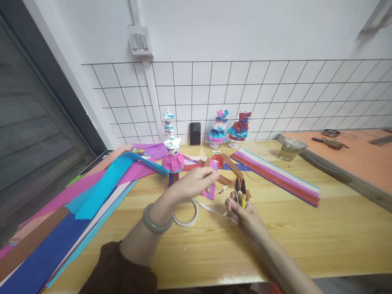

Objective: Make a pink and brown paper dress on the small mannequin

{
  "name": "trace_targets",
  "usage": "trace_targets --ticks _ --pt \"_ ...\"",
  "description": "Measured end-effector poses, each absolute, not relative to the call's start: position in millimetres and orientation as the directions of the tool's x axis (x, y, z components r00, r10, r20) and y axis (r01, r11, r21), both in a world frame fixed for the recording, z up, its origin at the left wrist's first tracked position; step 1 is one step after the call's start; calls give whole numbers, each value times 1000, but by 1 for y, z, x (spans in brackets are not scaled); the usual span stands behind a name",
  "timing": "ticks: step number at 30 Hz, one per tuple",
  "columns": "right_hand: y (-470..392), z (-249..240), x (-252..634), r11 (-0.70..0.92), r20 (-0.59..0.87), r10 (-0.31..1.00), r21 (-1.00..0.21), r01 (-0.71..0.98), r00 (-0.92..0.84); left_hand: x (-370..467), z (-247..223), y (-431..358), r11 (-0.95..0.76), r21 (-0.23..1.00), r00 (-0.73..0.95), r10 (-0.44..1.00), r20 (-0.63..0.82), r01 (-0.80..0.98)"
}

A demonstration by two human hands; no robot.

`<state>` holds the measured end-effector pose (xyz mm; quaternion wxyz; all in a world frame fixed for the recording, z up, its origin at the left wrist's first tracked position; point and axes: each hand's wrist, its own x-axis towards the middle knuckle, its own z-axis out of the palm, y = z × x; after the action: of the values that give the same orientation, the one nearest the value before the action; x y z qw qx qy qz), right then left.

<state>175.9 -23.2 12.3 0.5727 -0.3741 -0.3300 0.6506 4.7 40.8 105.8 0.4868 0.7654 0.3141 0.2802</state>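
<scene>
My left hand (200,181), a green bangle at its wrist, hovers palm down over a pink strip with a blue stripe (213,167). Its fingers are bent and a little apart, and nothing shows between them. My right hand (245,212) is closed around small snips (240,188) with dark pointed blades, spread apart, and yellow grips. A narrow white ribbon (206,207) curls beside the right fingers; whether they pinch it too is unclear. Near my left wrist a roll of white tape (186,223) lies flat. A small mannequin in a pink skirt (173,161) stands beyond my left forearm.
Coloured fabric strips (101,190) spread over the table's left side. A folded striped bundle (275,175) lies at right, near a lidded glass bowl (292,149). Dressed mannequins (218,128) and a phone (195,134) stand by the wall. An orange-topped table (352,157) adjoins at right.
</scene>
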Motion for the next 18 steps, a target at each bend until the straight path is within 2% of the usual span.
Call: trace_targets --ticks 2,5,12,18 --pt "-19 8 176 -98 -76 995 -859 -503 -64 18 86 48 -147 960 715 695 -72 239" --pt "-15 4 175 -72 -68 997 -869 -490 -26 27 68 54 40 977 765 616 -188 209" --pt "-10 1 179 -18 -39 998 -920 -392 44 27 63 56 178 984 740 660 -131 15" --pt "-10 1 180 -3 -27 997 -944 -329 69 27 61 59 124 992 701 708 -90 2"
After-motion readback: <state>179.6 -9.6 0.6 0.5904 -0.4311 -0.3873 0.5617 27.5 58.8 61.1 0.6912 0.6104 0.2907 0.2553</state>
